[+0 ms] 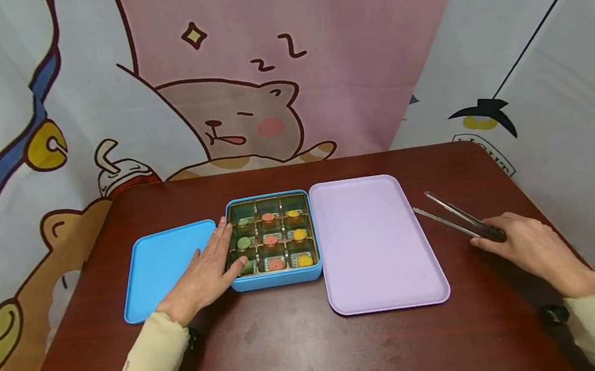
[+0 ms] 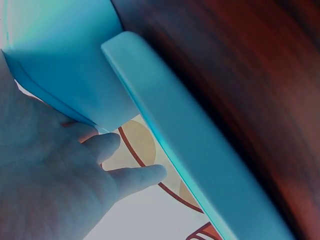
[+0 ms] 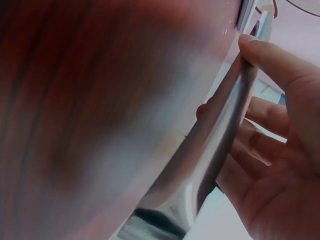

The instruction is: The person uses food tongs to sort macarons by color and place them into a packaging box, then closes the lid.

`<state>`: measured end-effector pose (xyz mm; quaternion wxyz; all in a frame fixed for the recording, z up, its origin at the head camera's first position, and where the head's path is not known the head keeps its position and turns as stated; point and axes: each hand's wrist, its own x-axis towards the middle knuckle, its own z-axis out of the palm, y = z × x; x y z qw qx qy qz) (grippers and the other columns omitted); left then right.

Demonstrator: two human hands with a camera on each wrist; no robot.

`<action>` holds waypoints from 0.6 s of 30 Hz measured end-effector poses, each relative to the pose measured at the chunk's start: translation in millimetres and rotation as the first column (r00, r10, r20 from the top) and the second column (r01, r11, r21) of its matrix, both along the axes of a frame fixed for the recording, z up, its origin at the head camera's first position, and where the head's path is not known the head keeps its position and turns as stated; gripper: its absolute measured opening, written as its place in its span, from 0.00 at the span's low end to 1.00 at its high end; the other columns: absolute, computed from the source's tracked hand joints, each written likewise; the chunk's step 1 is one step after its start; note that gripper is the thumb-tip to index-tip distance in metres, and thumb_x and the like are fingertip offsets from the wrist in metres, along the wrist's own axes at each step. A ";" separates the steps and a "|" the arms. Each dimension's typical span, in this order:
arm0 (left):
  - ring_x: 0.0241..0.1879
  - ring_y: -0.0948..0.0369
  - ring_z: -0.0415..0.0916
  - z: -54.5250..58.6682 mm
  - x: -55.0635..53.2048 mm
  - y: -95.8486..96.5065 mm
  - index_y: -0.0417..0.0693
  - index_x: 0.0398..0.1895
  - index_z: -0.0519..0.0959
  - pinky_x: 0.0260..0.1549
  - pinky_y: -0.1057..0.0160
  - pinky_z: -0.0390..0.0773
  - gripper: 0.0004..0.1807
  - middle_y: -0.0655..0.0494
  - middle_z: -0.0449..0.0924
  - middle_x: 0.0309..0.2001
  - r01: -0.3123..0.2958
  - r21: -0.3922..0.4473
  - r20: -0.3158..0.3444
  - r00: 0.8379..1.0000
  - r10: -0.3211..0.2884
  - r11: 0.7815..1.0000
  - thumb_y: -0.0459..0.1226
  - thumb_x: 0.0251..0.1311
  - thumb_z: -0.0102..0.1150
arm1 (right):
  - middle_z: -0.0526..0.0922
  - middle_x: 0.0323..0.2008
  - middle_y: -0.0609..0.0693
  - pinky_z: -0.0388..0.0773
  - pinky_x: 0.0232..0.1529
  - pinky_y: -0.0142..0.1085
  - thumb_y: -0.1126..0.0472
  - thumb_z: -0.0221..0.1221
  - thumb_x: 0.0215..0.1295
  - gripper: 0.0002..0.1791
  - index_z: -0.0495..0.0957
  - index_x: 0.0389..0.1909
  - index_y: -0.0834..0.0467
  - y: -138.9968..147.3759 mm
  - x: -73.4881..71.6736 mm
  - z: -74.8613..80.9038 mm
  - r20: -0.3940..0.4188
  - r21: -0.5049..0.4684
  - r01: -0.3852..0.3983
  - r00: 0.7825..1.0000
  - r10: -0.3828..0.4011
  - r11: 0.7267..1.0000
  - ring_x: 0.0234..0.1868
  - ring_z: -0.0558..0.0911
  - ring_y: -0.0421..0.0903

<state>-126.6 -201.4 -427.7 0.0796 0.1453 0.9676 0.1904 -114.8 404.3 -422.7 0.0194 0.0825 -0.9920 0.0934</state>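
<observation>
My left hand rests against the left side of a blue box, its fingers fairly straight and the thumb over the front left corner. Inside the box, a clear divided insert holds small round pieces: green in the left column, pink in the middle, yellow at right. At the table's right side, my right hand grips metal tongs by the handle end. The tongs' arms stand apart with nothing between them, pointing toward the tray. In the left wrist view, the box wall is close to the fingers.
A flat blue lid lies left of the box, partly under the left forearm's line. A light purple tray with a low rim lies against the box's right side. Everything sits on a dark brown table, before a printed cloth backdrop.
</observation>
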 end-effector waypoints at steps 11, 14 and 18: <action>0.82 0.44 0.40 1.9 -0.5 -0.5 0.39 0.84 0.42 0.69 0.25 0.47 0.48 0.47 0.30 0.85 0.002 -0.005 -0.001 1.000 -0.002 1.000 0.58 0.77 0.48 | 0.80 0.45 0.72 0.76 0.41 0.68 0.44 0.74 0.59 0.38 0.80 0.52 0.75 16.2 -0.4 -2.4 0.079 0.010 0.014 0.997 -0.015 1.000 0.42 0.80 0.67; 0.82 0.44 0.40 1.8 -0.4 -0.2 0.40 0.84 0.42 0.69 0.25 0.47 0.48 0.47 0.30 0.85 0.004 -0.004 0.000 1.000 -0.004 1.000 0.58 0.77 0.48 | 0.80 0.44 0.72 0.76 0.42 0.68 0.44 0.74 0.59 0.38 0.80 0.52 0.76 19.9 -0.4 -3.8 0.110 0.007 0.020 0.994 -0.021 1.000 0.42 0.80 0.67; 0.82 0.45 0.39 1.3 -0.2 0.3 0.40 0.84 0.41 0.70 0.25 0.47 0.48 0.48 0.30 0.85 0.006 -0.004 0.001 1.000 -0.006 1.000 0.59 0.77 0.47 | 0.80 0.42 0.71 0.77 0.41 0.67 0.45 0.75 0.58 0.38 0.80 0.50 0.77 25.3 -0.1 -5.4 0.141 0.008 0.025 0.990 -0.026 1.000 0.41 0.80 0.66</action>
